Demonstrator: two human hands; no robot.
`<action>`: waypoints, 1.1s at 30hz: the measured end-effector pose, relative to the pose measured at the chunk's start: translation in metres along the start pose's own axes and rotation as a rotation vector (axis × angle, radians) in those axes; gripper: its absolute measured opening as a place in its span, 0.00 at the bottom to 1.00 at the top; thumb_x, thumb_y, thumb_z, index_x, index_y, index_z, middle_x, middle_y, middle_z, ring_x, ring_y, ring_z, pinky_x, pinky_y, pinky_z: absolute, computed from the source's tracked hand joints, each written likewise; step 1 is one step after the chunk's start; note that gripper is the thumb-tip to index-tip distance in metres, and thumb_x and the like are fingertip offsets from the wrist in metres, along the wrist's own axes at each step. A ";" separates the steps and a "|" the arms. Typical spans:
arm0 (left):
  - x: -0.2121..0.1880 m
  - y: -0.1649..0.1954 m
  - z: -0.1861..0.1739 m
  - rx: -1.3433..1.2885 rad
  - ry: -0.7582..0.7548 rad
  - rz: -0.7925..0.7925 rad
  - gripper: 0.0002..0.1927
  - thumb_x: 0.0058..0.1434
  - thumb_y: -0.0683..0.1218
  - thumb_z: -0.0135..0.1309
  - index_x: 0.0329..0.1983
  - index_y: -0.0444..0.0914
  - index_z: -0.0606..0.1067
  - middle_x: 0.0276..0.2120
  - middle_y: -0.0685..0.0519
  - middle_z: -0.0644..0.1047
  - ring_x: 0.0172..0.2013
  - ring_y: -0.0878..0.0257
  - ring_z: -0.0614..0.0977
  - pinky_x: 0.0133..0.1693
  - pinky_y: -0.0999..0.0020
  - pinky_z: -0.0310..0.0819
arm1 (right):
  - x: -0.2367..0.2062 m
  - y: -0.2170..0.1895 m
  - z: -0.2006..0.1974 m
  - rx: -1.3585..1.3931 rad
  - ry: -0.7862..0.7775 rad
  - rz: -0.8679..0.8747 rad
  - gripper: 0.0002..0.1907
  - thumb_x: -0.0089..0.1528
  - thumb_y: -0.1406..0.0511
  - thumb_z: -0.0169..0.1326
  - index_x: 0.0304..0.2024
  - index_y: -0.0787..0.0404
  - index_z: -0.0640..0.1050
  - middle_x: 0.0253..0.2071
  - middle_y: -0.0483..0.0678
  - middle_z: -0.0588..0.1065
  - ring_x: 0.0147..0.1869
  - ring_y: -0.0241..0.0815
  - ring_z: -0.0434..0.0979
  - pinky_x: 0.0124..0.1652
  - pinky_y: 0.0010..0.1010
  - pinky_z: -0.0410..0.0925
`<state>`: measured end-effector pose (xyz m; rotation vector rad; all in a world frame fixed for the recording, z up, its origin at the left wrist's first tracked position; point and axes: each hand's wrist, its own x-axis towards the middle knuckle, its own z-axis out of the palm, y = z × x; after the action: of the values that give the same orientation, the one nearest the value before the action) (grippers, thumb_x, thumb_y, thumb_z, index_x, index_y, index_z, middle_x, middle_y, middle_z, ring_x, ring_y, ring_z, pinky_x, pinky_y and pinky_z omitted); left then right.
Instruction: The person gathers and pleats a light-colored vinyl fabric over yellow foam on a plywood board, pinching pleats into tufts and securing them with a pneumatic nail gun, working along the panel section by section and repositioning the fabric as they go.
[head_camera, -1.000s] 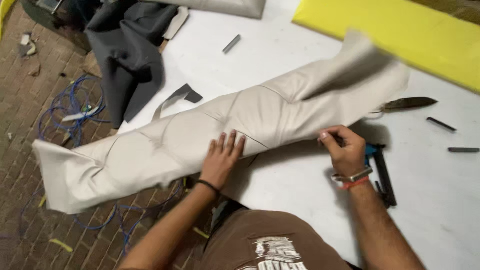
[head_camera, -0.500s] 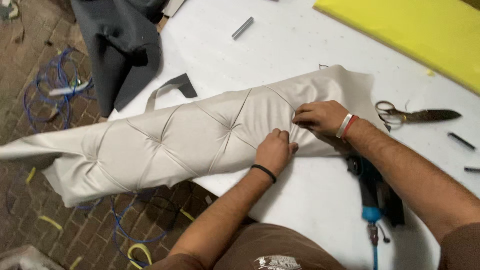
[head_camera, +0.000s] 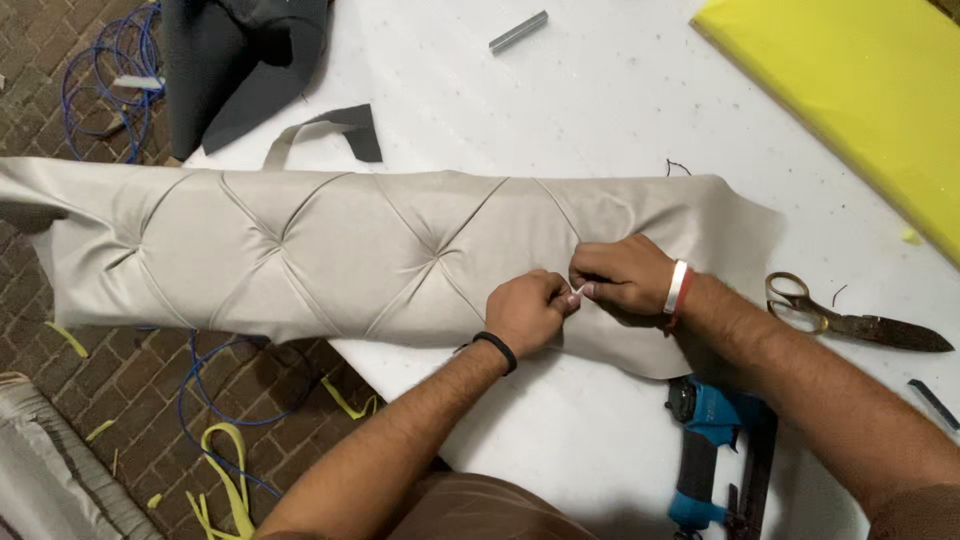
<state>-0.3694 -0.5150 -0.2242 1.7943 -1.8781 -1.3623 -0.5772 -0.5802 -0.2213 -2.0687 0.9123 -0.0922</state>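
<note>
- The tufted panel (head_camera: 330, 250), a long pale-beige padded piece stitched into diamonds, lay lengthwise across the near-left part of the white worktop (head_camera: 560, 100); its left end hung out past the worktop's left edge over the brick floor (head_camera: 60, 130), so only its right half had firm support, and that was where the work went on.
- Both hands met near the panel's right end, close to its near edge. The left hand (head_camera: 525, 312) had its fingers pressed together in a pinch on a small pale tab or fold (head_camera: 578, 291), and the right hand (head_camera: 620, 275) had its fingers curled and pinching the same bit from the other side. Whether it was thread, a strip or a pleat of the cover was too small to tell.
- The hands rested their weight on the panel, which seemed to keep the cover flat while the small bit was gripped.
- A blue staple gun (head_camera: 715, 450) lay at the near edge of the worktop, just under the right forearm, in easy reach.
- The scissors (head_camera: 850, 318) lay near the right edge, beside the panel's right end and apart from it.
- A yellow foam slab (head_camera: 850, 90) sat at the far-right corner, well apart from the hands.
- A strip of staples (head_camera: 518, 31) lay near the far edge, and dark grey fabric (head_camera: 240, 60) draped over the far-left corner.
- Blue cable (head_camera: 100, 70) and yellow scraps (head_camera: 230, 480) lay on the floor.
</note>
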 end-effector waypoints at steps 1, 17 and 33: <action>0.000 -0.003 -0.005 0.001 -0.010 0.038 0.12 0.63 0.54 0.56 0.37 0.42 0.82 0.38 0.51 0.82 0.42 0.52 0.82 0.45 0.55 0.74 | 0.000 -0.002 0.000 -0.046 0.018 -0.041 0.08 0.58 0.59 0.55 0.33 0.56 0.76 0.34 0.47 0.77 0.35 0.49 0.79 0.34 0.40 0.69; -0.029 -0.097 -0.135 0.349 -0.008 1.047 0.03 0.57 0.42 0.60 0.33 0.39 0.77 0.33 0.48 0.77 0.39 0.48 0.78 0.44 0.53 0.74 | 0.036 -0.187 0.169 -0.157 0.998 0.476 0.21 0.51 0.57 0.67 0.44 0.59 0.83 0.44 0.52 0.76 0.50 0.53 0.72 0.49 0.44 0.67; -0.031 -0.109 -0.140 0.326 -0.244 1.019 0.03 0.58 0.41 0.57 0.35 0.38 0.76 0.36 0.48 0.76 0.41 0.48 0.77 0.42 0.55 0.74 | 0.063 -0.205 0.191 0.151 0.865 0.892 0.07 0.61 0.62 0.62 0.35 0.57 0.81 0.37 0.44 0.79 0.37 0.45 0.79 0.39 0.37 0.72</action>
<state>-0.1906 -0.5344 -0.2119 0.4990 -2.6565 -0.9097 -0.3430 -0.4146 -0.2085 -1.2753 2.1836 -0.5737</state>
